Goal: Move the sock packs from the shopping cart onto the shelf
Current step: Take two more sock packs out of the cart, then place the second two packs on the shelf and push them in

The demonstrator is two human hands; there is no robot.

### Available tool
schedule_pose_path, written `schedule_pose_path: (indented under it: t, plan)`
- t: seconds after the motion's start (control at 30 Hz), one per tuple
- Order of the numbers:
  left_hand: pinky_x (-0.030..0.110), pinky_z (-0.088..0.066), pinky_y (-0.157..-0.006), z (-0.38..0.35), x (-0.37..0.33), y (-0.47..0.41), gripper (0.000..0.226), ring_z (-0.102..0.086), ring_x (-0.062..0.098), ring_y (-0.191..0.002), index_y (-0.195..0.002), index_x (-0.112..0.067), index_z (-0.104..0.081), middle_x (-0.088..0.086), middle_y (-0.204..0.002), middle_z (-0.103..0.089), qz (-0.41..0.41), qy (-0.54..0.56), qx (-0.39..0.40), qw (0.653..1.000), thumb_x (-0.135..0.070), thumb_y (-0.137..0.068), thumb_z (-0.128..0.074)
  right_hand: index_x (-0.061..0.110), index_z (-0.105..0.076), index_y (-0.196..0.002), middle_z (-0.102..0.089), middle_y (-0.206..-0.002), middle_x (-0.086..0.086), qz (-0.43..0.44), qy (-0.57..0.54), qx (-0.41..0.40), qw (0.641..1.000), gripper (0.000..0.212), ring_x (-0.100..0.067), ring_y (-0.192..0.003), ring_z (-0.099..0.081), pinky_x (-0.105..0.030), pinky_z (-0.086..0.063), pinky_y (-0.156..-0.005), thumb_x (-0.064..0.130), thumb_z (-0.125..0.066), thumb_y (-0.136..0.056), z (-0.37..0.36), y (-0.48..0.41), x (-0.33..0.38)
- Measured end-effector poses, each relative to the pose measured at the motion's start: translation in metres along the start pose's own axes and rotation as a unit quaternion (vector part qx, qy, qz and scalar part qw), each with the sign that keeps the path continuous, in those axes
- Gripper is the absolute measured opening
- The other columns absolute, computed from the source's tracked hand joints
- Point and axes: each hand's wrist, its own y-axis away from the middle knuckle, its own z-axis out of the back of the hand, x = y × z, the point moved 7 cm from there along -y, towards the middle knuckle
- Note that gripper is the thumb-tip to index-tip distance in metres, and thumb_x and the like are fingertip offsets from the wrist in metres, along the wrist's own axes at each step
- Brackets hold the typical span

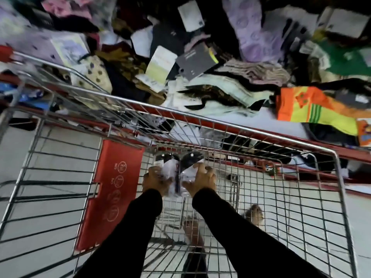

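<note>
Both of my arms, in black sleeves, reach down into the wire shopping cart (230, 125). My left hand (155, 180) and my right hand (201, 180) grip the two sides of a bunch of sock packs (180, 169), black and white in clear wrapping, at the cart's far end near its floor. Beyond the cart's front rim lies the shelf (281, 121), piled with many sock packs. An orange and yellow sock pack (313, 109) lies at the shelf's near right edge.
A red plastic child-seat flap (112, 193) hangs on the cart's left side. The shelf's red front rail (351, 153) runs just past the cart rim. My bare feet (255, 214) show through the cart mesh on a grey tiled floor.
</note>
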Motion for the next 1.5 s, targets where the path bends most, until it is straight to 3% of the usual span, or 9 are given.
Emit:
schedule_pose_path:
  t: [0.17,0.4,0.53,0.67,0.87,1.03,1.17,1.4,1.5]
  plan:
    - [0.044,-0.057,-0.089,-0.008,0.016,-0.011,0.063,-0.067,0.037,-0.099,-0.119,-0.011,-0.055,0.023,-0.118,-0.064,-0.001,0.046,-0.011,0.999,-0.02,-0.068,-0.091,0.013,-0.021,-0.146,-0.029,-0.145,-0.021,0.001,0.038,-0.001,0.999,0.116,-0.042,-0.134,-0.037,-0.047,-0.047,-0.102,0.057,-0.086,-0.062,-0.011,-0.013,-0.003]
    - [0.037,-0.051,-0.099,-0.009,0.013,-0.004,0.109,-0.057,0.033,-0.122,-0.135,-0.012,-0.038,0.012,-0.133,-0.053,0.043,-0.09,-0.03,0.995,-0.049,-0.047,-0.091,0.017,-0.027,-0.137,-0.038,-0.135,-0.012,0.04,0.115,-0.034,0.992,0.104,-0.037,-0.126,-0.045,-0.043,-0.05,-0.096,0.048,-0.088,-0.058,0.026,-0.007,-0.037]
    - [0.028,-0.046,-0.093,-0.009,-0.003,0.024,0.089,-0.051,0.024,-0.118,-0.127,-0.019,-0.058,0.003,-0.129,-0.055,0.004,-0.176,-0.018,0.984,-0.07,-0.056,-0.073,0.01,-0.025,-0.145,-0.039,-0.14,-0.013,0.042,0.047,-0.053,0.997,0.111,-0.034,-0.132,-0.044,-0.04,-0.046,-0.108,0.046,-0.087,-0.06,0.057,0.02,-0.061]
    - [0.03,-0.049,-0.093,0.01,-0.026,0.058,0.097,-0.052,0.022,-0.117,-0.129,-0.013,-0.049,0.005,-0.13,-0.053,-0.01,-0.099,-0.047,0.994,-0.067,-0.055,-0.081,0.003,-0.024,-0.151,-0.035,-0.149,-0.016,0.068,-0.004,-0.09,0.994,0.123,-0.034,-0.133,-0.047,-0.038,-0.045,-0.111,0.049,-0.09,-0.058,0.091,0.054,-0.06]
    - [0.036,-0.058,-0.087,0.071,-0.085,0.145,0.078,-0.068,0.025,-0.1,-0.116,-0.019,-0.057,0.002,-0.115,-0.068,-0.077,0.005,-0.115,0.99,-0.06,-0.058,-0.088,0.009,-0.042,-0.144,-0.052,-0.141,-0.014,0.125,-0.053,-0.172,0.976,0.109,-0.03,-0.125,-0.055,-0.025,-0.04,-0.105,0.046,-0.092,-0.054,0.176,0.134,-0.031]
    - [0.038,-0.056,-0.092,0.136,-0.138,0.216,0.088,-0.063,0.028,-0.108,-0.126,-0.019,-0.05,0.007,-0.126,-0.06,-0.174,0.084,-0.208,0.959,-0.05,-0.055,-0.093,0.014,-0.058,-0.134,-0.063,-0.129,-0.01,0.21,-0.031,-0.28,0.936,0.093,-0.033,-0.122,-0.057,-0.043,-0.044,-0.107,0.052,-0.088,-0.054,0.248,0.204,0.0]
    - [0.032,-0.047,-0.097,0.183,-0.177,0.263,0.095,-0.059,0.029,-0.115,-0.132,-0.016,-0.046,0.009,-0.132,-0.055,-0.258,0.114,-0.26,0.924,-0.047,-0.056,-0.094,0.006,-0.056,-0.134,-0.061,-0.128,-0.013,0.258,-0.063,-0.306,0.914,0.091,-0.033,-0.124,-0.054,-0.045,-0.041,-0.109,0.043,-0.089,-0.057,0.29,0.247,0.016]
    - [0.038,-0.047,-0.102,0.246,-0.238,0.326,0.09,-0.053,0.029,-0.123,-0.133,-0.015,-0.044,0.009,-0.138,-0.05,-0.36,0.167,-0.316,0.862,-0.045,-0.063,-0.091,0.021,-0.05,-0.13,-0.05,-0.115,0.01,0.36,-0.168,-0.422,0.815,0.083,-0.009,-0.111,-0.05,-0.021,-0.041,-0.096,0.054,-0.073,-0.058,0.383,0.316,0.046]
    - [0.031,-0.042,-0.098,0.269,-0.27,0.348,0.086,-0.051,0.025,-0.12,-0.129,-0.017,-0.044,0.007,-0.132,-0.049,-0.411,0.19,-0.343,0.823,-0.043,-0.062,-0.092,0.038,-0.042,-0.124,-0.05,-0.117,0.011,0.407,-0.247,-0.457,0.751,0.077,-0.007,-0.107,-0.056,-0.023,-0.049,-0.094,0.045,-0.079,-0.057,0.416,0.334,0.064]
